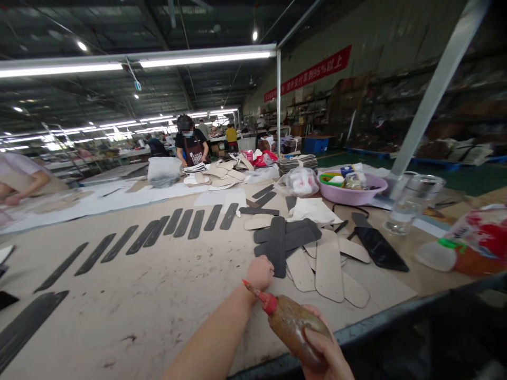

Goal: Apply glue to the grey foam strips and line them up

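My right hand [325, 343] is wrapped around a squeeze bottle of brown glue [295, 322]. The bottle tilts up to the left, its red nozzle [257, 295] close to my left wrist. Reaching forward, my left hand [263, 272] has its fingers curled at the left edge of a black strip [279, 248] with rounded ends. That strip lies across other black strips [299, 235] in a loose pile, and my fingertips are mostly hidden. Beige rounded panels [329, 266] overlap to the right of it. Several black strips [197, 224] are laid out in a slanting row on the left.
A lilac basin [352, 195] with small items, a glass jar [412, 206], a black phone-like slab [380, 248] and a plastic bag [479, 237] stand on the right. A metal post [439, 87] rises there. Two co-workers [192, 142] [24, 179] work across the table.
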### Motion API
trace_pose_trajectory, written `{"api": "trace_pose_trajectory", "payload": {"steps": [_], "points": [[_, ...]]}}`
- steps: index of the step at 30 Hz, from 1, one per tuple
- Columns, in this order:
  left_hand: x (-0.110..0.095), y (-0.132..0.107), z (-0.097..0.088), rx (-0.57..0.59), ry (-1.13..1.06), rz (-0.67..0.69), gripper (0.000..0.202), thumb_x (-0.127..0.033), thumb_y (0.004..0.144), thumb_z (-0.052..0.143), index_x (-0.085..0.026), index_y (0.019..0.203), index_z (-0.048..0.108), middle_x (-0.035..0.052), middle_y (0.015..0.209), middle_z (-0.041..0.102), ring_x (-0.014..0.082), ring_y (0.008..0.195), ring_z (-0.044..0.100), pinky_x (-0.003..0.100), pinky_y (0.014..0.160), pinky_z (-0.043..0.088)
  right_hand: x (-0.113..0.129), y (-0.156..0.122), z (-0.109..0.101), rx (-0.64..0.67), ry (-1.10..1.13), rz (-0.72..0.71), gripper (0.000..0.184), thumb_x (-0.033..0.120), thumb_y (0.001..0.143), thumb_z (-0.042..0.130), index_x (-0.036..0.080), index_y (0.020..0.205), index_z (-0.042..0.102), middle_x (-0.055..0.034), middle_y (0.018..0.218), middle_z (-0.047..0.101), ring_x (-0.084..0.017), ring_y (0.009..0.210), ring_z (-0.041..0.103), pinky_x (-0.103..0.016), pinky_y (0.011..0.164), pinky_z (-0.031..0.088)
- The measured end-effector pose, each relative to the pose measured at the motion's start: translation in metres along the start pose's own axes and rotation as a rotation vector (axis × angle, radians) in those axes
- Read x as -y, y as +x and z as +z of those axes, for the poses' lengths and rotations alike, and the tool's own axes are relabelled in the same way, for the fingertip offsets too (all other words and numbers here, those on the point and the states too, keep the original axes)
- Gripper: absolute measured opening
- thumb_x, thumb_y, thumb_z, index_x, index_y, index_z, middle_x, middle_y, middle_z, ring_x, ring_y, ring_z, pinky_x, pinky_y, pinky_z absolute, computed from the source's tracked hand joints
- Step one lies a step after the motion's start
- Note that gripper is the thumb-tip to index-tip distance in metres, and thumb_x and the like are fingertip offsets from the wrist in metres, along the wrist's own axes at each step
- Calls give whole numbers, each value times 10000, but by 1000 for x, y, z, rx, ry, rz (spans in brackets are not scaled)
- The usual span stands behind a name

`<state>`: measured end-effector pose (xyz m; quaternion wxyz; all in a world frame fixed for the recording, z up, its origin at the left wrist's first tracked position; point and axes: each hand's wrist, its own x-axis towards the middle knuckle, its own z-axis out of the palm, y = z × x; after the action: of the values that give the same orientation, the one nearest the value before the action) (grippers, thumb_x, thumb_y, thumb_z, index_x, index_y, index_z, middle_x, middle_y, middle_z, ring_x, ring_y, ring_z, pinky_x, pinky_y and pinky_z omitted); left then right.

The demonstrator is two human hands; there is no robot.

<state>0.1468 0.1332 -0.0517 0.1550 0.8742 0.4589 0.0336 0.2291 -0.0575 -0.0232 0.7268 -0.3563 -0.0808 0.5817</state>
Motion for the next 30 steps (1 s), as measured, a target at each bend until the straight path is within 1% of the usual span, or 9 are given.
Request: {"api": "trace_pose_trajectory", "payload": {"steps": [6,9,12,15,18,22,25,28,30], "points": [[-8,5,-6,-13,28,-127,151,-231,893,556,-110,873,644,75,974,661,185,926,618,392,865,493,-5,2,-5,-18,36,-3,434,338,541,798,233,919,613,-7,845,665,-218,741,608,-273,575,486],[-14,3,-9,-45,24,-165,204,-255,855,588,-89,963,634,121,1014,656,217,998,605,381,895,478,-6,3,-3,-73,72,-20,437,316,533,795,249,926,616,5,856,666,-214,757,602,-261,562,475],[-19,1,-12,-60,22,-188,270,-249,802,632,-76,1008,629,158,1041,648,233,1013,606,350,900,473,-5,2,1,-80,70,-11,453,318,487,818,236,884,615,-1,825,666,-215,730,595,-277,576,478],[-22,1,-13,-55,33,-216,167,-230,831,605,-96,922,646,131,997,660,219,966,620,367,874,487,-4,3,2,-46,67,-8,443,329,487,821,234,866,612,-5,825,667,-216,724,596,-282,582,477],[-22,3,-11,-60,38,-241,161,-272,873,595,-118,870,642,84,940,667,196,923,624,391,852,500,-3,4,0,-33,69,-21,415,333,498,815,237,846,610,-5,832,668,-219,726,599,-286,584,476],[-16,7,-7,-76,21,-234,195,-315,890,590,-132,840,636,47,891,666,171,865,629,379,825,516,-2,4,-2,-38,89,-23,424,331,496,819,237,855,617,-5,845,670,-208,709,597,-278,578,471],[-10,4,-11,-131,-11,-205,176,-290,893,583,-130,845,639,32,873,668,167,849,634,382,816,520,-1,4,-3,-34,99,-9,437,327,517,816,244,900,625,-1,881,676,-207,728,605,-270,579,473],[2,-11,-27,-247,-51,-151,188,-202,910,503,-137,844,666,51,922,679,176,908,631,339,860,495,0,3,-4,-28,101,-32,398,317,571,785,251,931,627,-1,931,679,-220,789,615,-281,618,485],[18,-34,-44,-326,-73,-114,233,-184,910,448,-145,882,676,60,967,678,179,927,629,296,864,486,2,2,-5,-26,111,-38,388,318,589,772,251,942,624,-7,942,680,-232,814,618,-289,629,488]]}}
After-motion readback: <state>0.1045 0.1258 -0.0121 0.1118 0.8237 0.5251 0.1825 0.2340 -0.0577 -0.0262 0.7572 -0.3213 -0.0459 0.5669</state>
